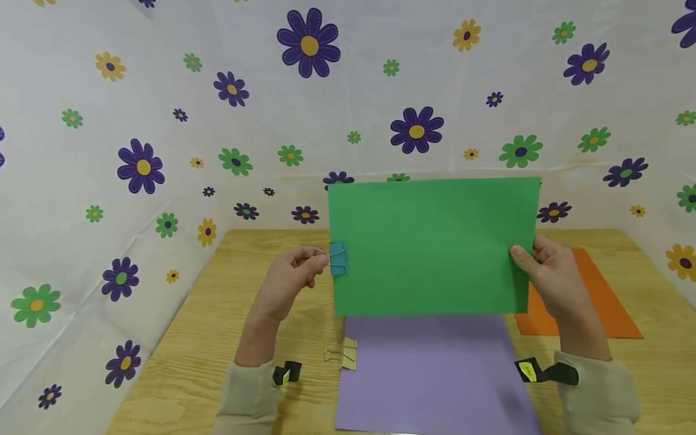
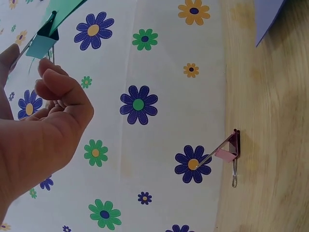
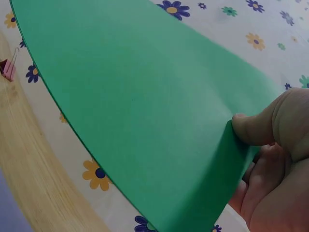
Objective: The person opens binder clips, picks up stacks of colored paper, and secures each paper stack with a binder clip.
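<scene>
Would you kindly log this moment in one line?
left grip: pinching blue clip; right grip: holding green sheet; clip: on sheet's edge; purple sheet: on table

Your left hand (image 1: 289, 279) pinches, its thumb (image 2: 7, 59) opposite the curled fingers (image 2: 67, 93), the wrist (image 1: 265, 319) below them. Your right hand (image 1: 553, 275) grips, thumb nearer you than its bent fingers, its forearm (image 1: 584, 332) slanting down beneath them.

Light wood-grain tabletop (image 1: 185, 356) with a purple sheet (image 1: 435, 380) lying at the near centre, a cream binder clip (image 1: 350, 354) on its left edge; an orange sheet (image 1: 614, 320), partly hidden, at right; and a pink binder clip (image 2: 226, 153) near the far edge.
</scene>
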{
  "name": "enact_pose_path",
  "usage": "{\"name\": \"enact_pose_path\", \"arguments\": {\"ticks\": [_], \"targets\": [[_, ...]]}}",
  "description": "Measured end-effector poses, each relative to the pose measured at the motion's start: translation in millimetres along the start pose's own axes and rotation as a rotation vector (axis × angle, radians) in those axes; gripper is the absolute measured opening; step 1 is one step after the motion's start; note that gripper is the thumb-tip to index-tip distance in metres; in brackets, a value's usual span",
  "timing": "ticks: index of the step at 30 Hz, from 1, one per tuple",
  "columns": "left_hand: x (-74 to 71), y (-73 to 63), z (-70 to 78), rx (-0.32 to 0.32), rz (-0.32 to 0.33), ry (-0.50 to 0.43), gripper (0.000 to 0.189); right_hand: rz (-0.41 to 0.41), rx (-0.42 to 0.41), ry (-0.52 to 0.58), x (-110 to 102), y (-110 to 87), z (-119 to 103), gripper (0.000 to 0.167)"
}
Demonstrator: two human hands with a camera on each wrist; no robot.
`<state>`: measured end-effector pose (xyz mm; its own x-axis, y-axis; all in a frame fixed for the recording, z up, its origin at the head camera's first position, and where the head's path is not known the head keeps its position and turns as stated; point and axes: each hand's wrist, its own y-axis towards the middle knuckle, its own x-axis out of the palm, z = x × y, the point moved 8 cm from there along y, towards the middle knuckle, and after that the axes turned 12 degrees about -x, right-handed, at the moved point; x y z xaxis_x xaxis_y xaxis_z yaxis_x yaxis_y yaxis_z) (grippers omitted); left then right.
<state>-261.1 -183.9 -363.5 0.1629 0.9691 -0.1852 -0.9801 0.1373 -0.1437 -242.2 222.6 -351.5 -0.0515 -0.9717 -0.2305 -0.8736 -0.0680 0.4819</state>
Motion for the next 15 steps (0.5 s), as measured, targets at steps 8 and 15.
{"name": "enact_pose_path", "arguments": {"ticks": [8, 15], "targets": [[-2.5, 6.5, -6.3, -0.042, 0.014, 0.022, 0.038, 0.018, -0.084, 0.192, -0.1, 2.5, -0.6, 0.025], [2.2, 10.5, -10.0, -0.033, -0.058, -0.055, 0.031, 0.0, -0.113, 0.208, -3.4, 2.6, 2.9, 0.029]]}}
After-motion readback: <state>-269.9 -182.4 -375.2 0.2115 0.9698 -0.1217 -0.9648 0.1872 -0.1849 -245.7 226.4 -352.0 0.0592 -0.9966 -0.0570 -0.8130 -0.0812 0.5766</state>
